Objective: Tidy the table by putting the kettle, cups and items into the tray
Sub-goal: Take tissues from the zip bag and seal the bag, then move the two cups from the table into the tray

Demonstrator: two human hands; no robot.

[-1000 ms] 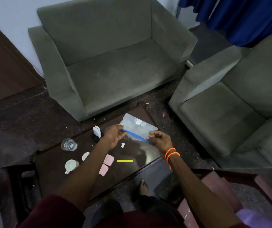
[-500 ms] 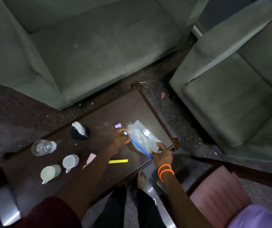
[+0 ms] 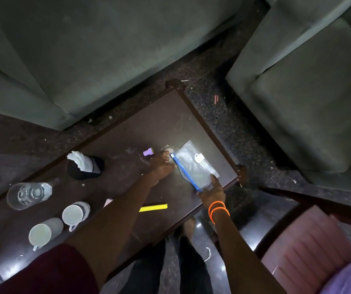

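A dark wooden table (image 3: pixel 111 166) is standing on a speckled floor, with grey sofas at 12 and 2 o'clock. The left hand (image 3: pixel 159 166) and the right hand (image 3: pixel 211 193) are each pinching an end of the blue strip of a clear zip bag (image 3: pixel 193 166) lying on the table at 3 o'clock. Two cups (image 3: pixel 60 223) and a glass (image 3: pixel 29 195) are lying at 9 o'clock. A yellow strip (image 3: pixel 153 208) is at 6 o'clock. The left arm is hiding a pink thing; I cannot make out the bag's contents.

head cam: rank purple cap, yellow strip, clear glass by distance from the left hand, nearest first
From the left hand:
1. Purple cap, just beyond the fingers, toward the sofa.
2. Yellow strip, near table edge, between the arms.
3. Clear glass, far left end.
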